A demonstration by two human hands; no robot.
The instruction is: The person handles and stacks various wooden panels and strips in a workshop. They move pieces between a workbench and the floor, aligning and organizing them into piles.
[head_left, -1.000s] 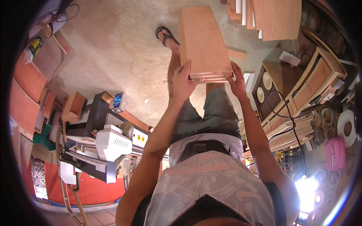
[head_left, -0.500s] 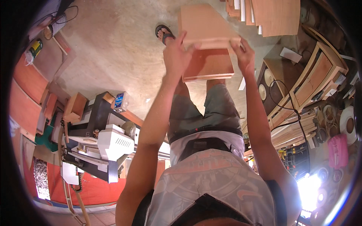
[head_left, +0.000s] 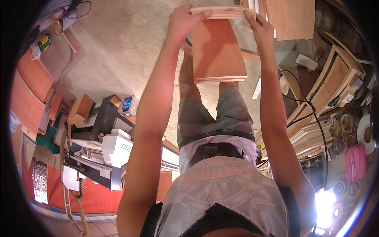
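Head view — left hand (head_left: 183, 22) and right hand (head_left: 262, 32) grip layered boards (head_left: 227, 13) by opposite ends — wooden stack (head_left: 218, 53) below

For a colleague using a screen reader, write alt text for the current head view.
A person's left hand and right hand grip opposite ends of a layered wooden piece, seen edge-on, with stacked wooden panels below it in the picture. A black-and-white machine stands at left.
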